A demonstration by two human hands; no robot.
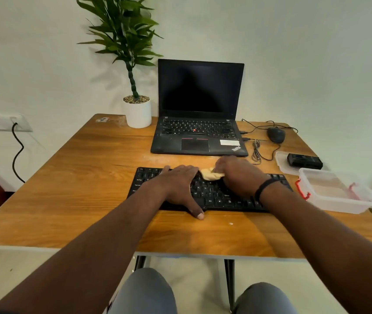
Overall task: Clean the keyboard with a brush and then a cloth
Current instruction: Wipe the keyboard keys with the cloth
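1. Nearest: left hand (178,186) lies flat on the keyboard (210,193), fingers straight and spread, thumb over the near edge at 6 o'clock. Holds nothing; prob. pinning the board down.
2. Keyboard sits mid-table (78,177), just in front of the person. Looks light, stiff plastic, likely to skate on smooth wood w/o a steadying palm. Best held by pressing on the case or flat across keys; keycaps prob. pop off if pried.
3. Right hand (237,173), at 1 o'clock from the left, fingers curled round a bunched beige cloth (211,174), pressing it onto the upper key rows. Black band on that wrist.
4. Cloth: soft, limp, light; wads easily, so a bunched grip w/ a pad of fabric under the fingertips suits wiping.
5. At 3 o'clock: clear plastic tub (336,193), its lid (282,164) beyond w/ a small black box (305,160) on it.
6. Far, 12 o'clock: laptop (199,109), screen dark; mouse (276,135) at 1-2 o'clock; potted plant (137,109) at 11.
7. Count: 1 keyboard, 1 cloth, 2 hands, 1 tub, 1 lid, 1 laptop, 1 mouse, 1 plant. Brush: none visible.
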